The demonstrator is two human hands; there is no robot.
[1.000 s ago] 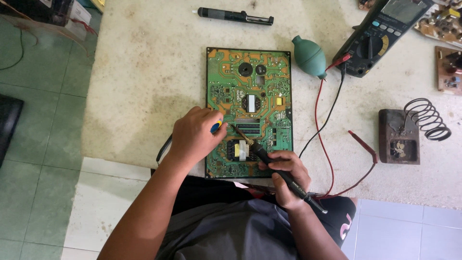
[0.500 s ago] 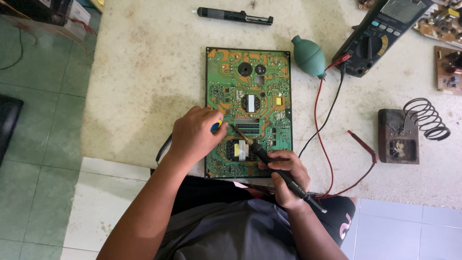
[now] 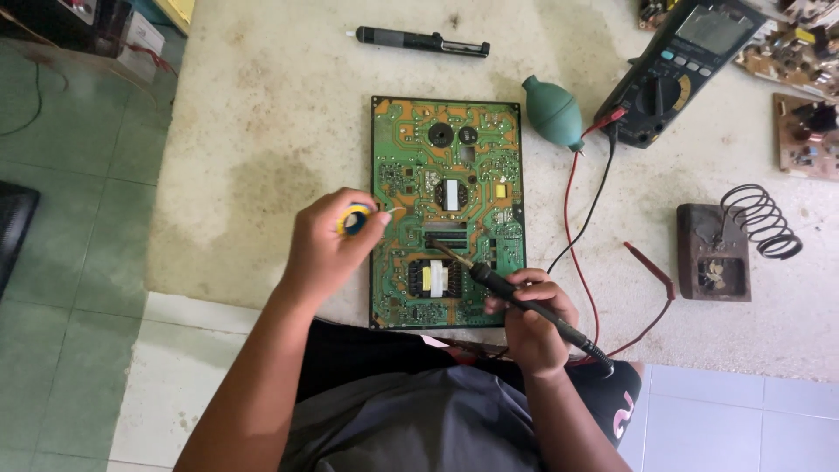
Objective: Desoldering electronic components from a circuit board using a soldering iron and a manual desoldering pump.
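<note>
A green circuit board (image 3: pixel 411 166) lies flat on the pale stone worktop (image 3: pixel 271 131). My right hand (image 3: pixel 533 319) grips a black soldering iron (image 3: pixel 502 287); its tip rests on the board near a black slot connector. My left hand (image 3: pixel 328 245) sits at the board's left edge and holds a small blue-and-yellow solder reel (image 3: pixel 355 218), with a thin wire reaching onto the board.
A black desoldering pump (image 3: pixel 419 40) lies beyond the board. A green rubber blower (image 3: pixel 552 112) and a multimeter (image 3: pixel 682 65) with red and black leads (image 3: pixel 587 218) sit to the right. Further right stand an iron stand with a coil (image 3: pixel 725 245) and other boards (image 3: pixel 804 131).
My left hand has pulled back a little to the left off the board, showing the solder reel in its fingers. The soldering iron stays on the same spot.
</note>
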